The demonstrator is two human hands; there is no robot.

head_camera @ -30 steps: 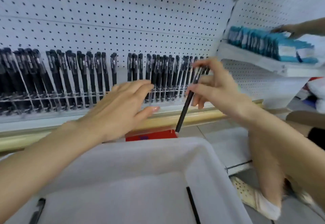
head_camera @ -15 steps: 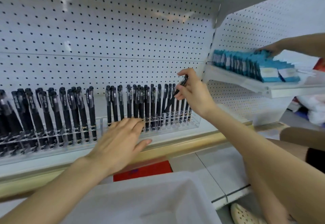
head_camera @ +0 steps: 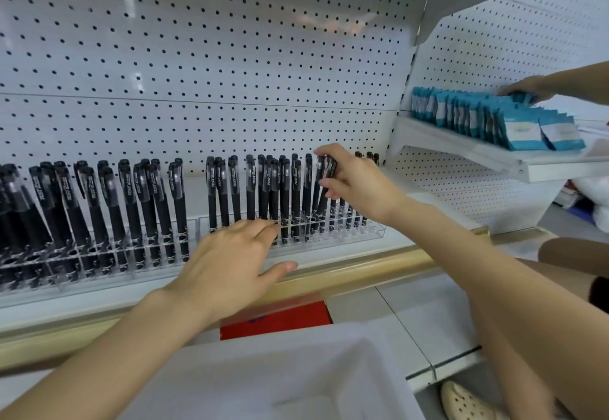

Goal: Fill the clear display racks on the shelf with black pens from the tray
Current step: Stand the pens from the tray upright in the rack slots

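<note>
Two clear display racks stand on the white shelf, both holding rows of upright black pens. My right hand (head_camera: 354, 185) pinches one black pen (head_camera: 324, 189) near its cap, its tip down among the pens in the right rack (head_camera: 369, 233). My left hand (head_camera: 230, 264) lies flat with straight fingers against the front of that rack, fingertips touching its clear edge. The left rack (head_camera: 99, 256) is packed with pens. The white tray (head_camera: 329, 373) is at the bottom of the view; its inside is mostly out of sight.
A white pegboard backs the shelf. A gold trim strip (head_camera: 362, 271) runs along the shelf front. A red box (head_camera: 276, 319) sits behind the tray. To the right, another person's hand (head_camera: 527, 88) touches blue packets (head_camera: 494, 119) on a higher shelf.
My right hand lifted the pen from over the tray to the right rack and lowered it among the standing pens. My left hand moved forward onto the rack front. The view tilted upward.
</note>
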